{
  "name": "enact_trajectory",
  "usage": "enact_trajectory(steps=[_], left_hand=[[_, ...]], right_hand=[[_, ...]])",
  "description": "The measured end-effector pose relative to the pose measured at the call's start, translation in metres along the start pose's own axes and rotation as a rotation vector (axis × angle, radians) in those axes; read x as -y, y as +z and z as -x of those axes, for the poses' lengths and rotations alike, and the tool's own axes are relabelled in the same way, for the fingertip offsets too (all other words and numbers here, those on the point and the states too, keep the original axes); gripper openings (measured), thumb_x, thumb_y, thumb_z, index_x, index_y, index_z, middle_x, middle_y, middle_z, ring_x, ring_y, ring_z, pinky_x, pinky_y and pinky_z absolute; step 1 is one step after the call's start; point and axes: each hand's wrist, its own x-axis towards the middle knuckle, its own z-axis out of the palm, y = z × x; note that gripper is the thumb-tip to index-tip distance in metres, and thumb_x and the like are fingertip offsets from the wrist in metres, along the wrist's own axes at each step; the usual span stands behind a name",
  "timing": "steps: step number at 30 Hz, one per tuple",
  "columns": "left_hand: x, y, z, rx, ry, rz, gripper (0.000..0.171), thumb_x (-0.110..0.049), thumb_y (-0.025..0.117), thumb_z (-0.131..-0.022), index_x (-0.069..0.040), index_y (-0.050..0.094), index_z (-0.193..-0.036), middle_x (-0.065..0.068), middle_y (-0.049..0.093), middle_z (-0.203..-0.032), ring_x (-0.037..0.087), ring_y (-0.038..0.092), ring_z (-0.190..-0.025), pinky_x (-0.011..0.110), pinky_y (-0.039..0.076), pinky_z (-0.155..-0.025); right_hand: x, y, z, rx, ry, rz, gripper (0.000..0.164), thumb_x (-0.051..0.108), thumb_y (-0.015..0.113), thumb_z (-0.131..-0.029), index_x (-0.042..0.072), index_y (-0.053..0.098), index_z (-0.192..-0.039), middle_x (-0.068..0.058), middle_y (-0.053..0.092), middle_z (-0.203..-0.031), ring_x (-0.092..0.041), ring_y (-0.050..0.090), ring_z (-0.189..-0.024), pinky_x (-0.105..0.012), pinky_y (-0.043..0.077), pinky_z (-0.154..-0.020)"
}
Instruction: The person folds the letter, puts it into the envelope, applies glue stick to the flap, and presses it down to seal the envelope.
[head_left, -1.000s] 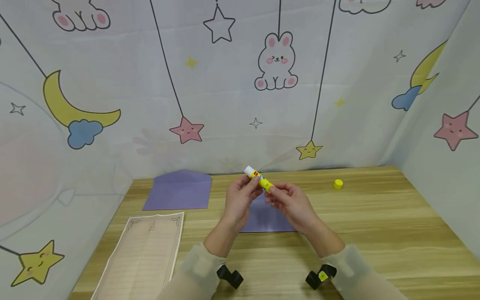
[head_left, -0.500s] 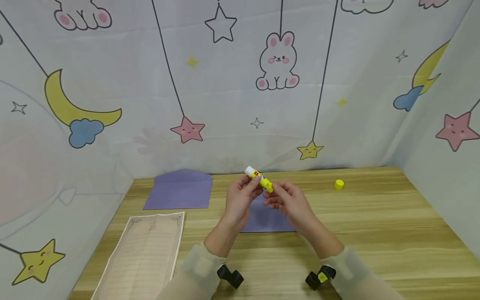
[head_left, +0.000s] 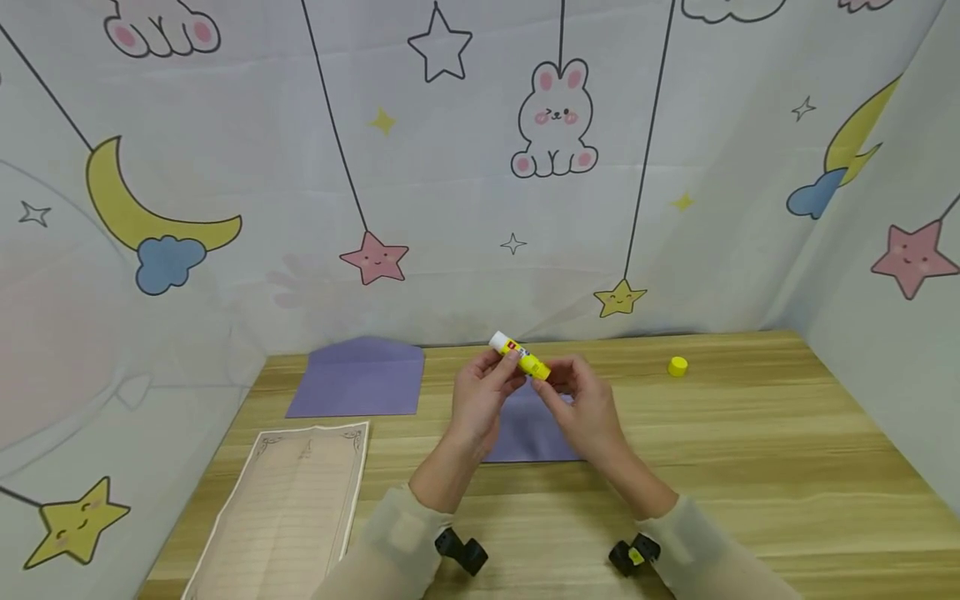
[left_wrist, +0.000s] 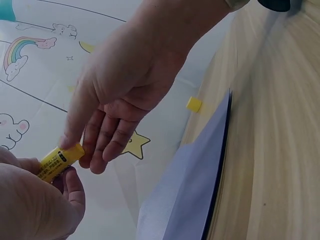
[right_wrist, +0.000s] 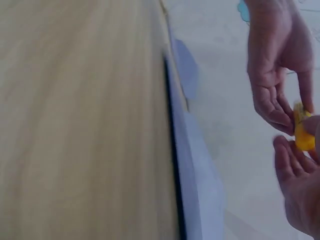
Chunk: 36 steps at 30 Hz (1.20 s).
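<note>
Yellow glue stick, white-tipped, tilted, between fingers

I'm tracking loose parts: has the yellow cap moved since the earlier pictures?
No; the yellow cap keeps its place on the table, below and right of the nearest printed star.

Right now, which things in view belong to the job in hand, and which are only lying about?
In the job:
glue stick, held by the left hand, with the right hand at its yellow end
middle envelope, probably, on the table below
cap, probably the glue stick's

Lying about, it seems:
left envelope, untouched
lined sheet, untouched
</note>
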Motion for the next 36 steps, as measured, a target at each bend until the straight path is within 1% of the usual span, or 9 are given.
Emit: enact_trajectory(steps=[5,8,12,19,22,26,29,32,36], left_hand=[[-0.001,0.000,0.000,-0.005,-0.006,-0.015,0.033,-0.017,0.071,-0.104,0.006,0.067,-0.128,0.011,0.072,-0.110,0.018,0.069,-0.096,0.029,0.059,-0.089],[-0.002,0.000,-0.001,0.006,-0.003,-0.019,0.032,-0.016,0.071,-0.105,0.006,0.066,-0.128,0.011,0.073,-0.109,0.017,0.069,-0.095,0.029,0.059,-0.089],[-0.002,0.001,-0.001,0.012,0.003,-0.019,0.034,-0.016,0.071,-0.105,0.007,0.066,-0.129,0.011,0.072,-0.109,0.017,0.069,-0.095,0.029,0.059,-0.089],[-0.003,0.002,0.000,0.002,-0.004,-0.006,0.034,-0.015,0.070,-0.105,0.008,0.066,-0.129,0.011,0.071,-0.110,0.017,0.069,-0.097,0.029,0.059,-0.091],[-0.004,0.001,0.000,-0.006,-0.007,-0.008,0.035,-0.015,0.071,-0.105,0.008,0.065,-0.130,0.012,0.071,-0.110,0.017,0.069,-0.097,0.029,0.059,-0.090],[-0.003,0.000,0.001,-0.002,-0.004,-0.021,0.036,-0.018,0.071,-0.105,0.007,0.065,-0.129,0.012,0.072,-0.111,0.019,0.069,-0.096,0.030,0.059,-0.091],[-0.003,0.000,0.001,0.005,-0.002,-0.034,0.036,-0.018,0.071,-0.105,0.007,0.065,-0.129,0.013,0.072,-0.111,0.019,0.070,-0.095,0.031,0.059,-0.091],[-0.003,0.000,0.002,0.008,-0.005,-0.032,0.036,-0.017,0.071,-0.105,0.008,0.065,-0.130,0.013,0.073,-0.111,0.018,0.070,-0.095,0.031,0.059,-0.092],[-0.002,0.001,0.001,-0.001,-0.007,-0.016,0.035,-0.015,0.071,-0.105,0.008,0.065,-0.130,0.013,0.072,-0.111,0.017,0.070,-0.094,0.030,0.059,-0.092]], right_hand=[[0.004,-0.005,-0.005,0.116,0.375,-0.421,0.033,0.025,0.057,-0.112,-0.003,0.057,-0.131,-0.014,0.072,-0.106,-0.024,0.074,-0.092,-0.033,0.062,-0.082],[0.007,-0.007,-0.007,0.141,0.500,-0.545,0.037,0.025,0.052,-0.115,-0.007,0.056,-0.132,-0.013,0.072,-0.104,-0.022,0.073,-0.090,-0.031,0.061,-0.082],[0.008,-0.007,-0.006,0.115,0.418,-0.489,0.030,0.017,0.061,-0.111,-0.006,0.058,-0.129,-0.013,0.072,-0.105,-0.021,0.073,-0.089,-0.034,0.062,-0.084],[0.005,0.001,0.000,-0.028,-0.061,0.098,0.026,0.010,0.079,-0.098,0.002,0.066,-0.118,-0.008,0.072,-0.102,-0.021,0.072,-0.084,-0.033,0.061,-0.072],[0.005,0.001,0.000,0.008,0.012,0.013,0.027,0.014,0.076,-0.101,0.002,0.063,-0.122,-0.010,0.073,-0.104,-0.020,0.073,-0.087,-0.033,0.062,-0.075],[0.007,-0.004,-0.004,0.111,0.338,-0.373,0.034,0.027,0.060,-0.111,-0.001,0.056,-0.131,-0.016,0.071,-0.111,-0.023,0.074,-0.094,-0.034,0.062,-0.086],[0.010,-0.007,-0.006,0.142,0.504,-0.539,0.040,0.031,0.053,-0.114,-0.004,0.055,-0.134,-0.015,0.071,-0.111,-0.023,0.072,-0.094,-0.032,0.060,-0.088],[0.011,-0.008,-0.006,0.135,0.508,-0.550,0.036,0.024,0.056,-0.113,-0.005,0.055,-0.133,-0.013,0.072,-0.109,-0.021,0.072,-0.092,-0.031,0.059,-0.087],[0.008,-0.006,-0.003,0.086,0.294,-0.343,0.029,0.014,0.069,-0.106,-0.003,0.060,-0.127,-0.015,0.072,-0.109,-0.022,0.072,-0.092,-0.032,0.061,-0.085]])
